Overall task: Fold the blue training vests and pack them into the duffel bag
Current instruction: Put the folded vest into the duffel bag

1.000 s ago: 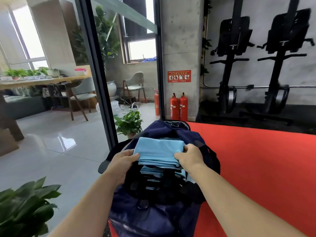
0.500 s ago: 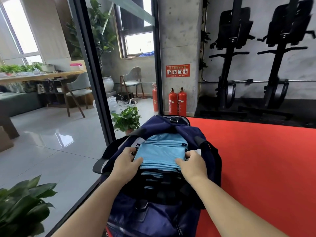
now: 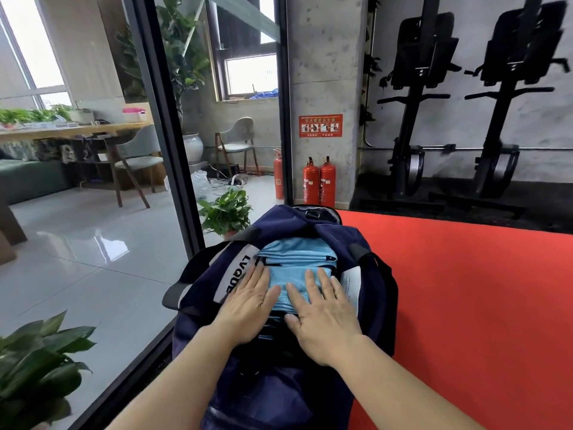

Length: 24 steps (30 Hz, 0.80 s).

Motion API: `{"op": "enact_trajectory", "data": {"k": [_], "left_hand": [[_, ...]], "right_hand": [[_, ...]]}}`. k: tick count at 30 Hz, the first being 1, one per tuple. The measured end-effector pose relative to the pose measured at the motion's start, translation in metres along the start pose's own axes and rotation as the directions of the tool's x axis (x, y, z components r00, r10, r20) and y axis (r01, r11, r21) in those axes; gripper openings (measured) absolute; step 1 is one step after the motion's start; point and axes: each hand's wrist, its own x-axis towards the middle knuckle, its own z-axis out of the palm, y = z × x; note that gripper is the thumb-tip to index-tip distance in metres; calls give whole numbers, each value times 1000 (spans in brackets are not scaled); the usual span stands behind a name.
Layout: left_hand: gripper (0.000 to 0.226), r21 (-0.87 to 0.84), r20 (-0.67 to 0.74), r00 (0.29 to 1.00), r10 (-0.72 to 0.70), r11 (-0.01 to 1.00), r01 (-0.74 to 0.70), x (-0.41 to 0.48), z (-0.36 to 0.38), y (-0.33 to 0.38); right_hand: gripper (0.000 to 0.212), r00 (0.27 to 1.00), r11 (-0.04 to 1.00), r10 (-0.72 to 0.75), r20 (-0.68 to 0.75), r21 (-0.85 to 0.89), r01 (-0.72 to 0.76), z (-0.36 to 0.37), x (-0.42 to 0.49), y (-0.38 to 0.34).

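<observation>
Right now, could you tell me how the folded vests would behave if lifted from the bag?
Probably floppy: the vests are thin fabric, pressed flat by the left hand and right hand. Likely light; the loose layers may slide apart.

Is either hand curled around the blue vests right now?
No, the left hand and the right hand both lie flat with straight fingers on the folded vests inside the open duffel bag.

Red mat meets glossy grey tiles at a glass partition; fire extinguishers stand by a concrete pillar.
</observation>
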Motion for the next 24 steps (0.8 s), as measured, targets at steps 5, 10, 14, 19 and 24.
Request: {"op": "enact_trajectory", "data": {"k": [5, 10, 14, 19, 24], "left_hand": [[63, -102, -42, 999, -14, 995, 10, -3, 14, -2], [66, 23, 25, 1000, -1, 1000, 1, 7, 10, 1], [74, 52, 48, 999, -3, 999, 0, 7, 8, 3], [67, 185, 19, 999, -38, 982, 34, -3, -11, 15], [64, 267, -46, 999, -24, 963, 35, -23, -33, 44]], "right_hand": [[62, 999, 1000, 29, 34, 0, -29, 6, -1, -9], [61, 992, 990, 74, 103, 116, -86, 8, 4, -4], [61, 990, 988, 84, 111, 118, -97, 10, 5, -4], [64, 989, 991, 101, 112, 79, -110, 2, -1, 0], [67, 991, 989, 124, 58, 69, -128, -17, -27, 17]]}}
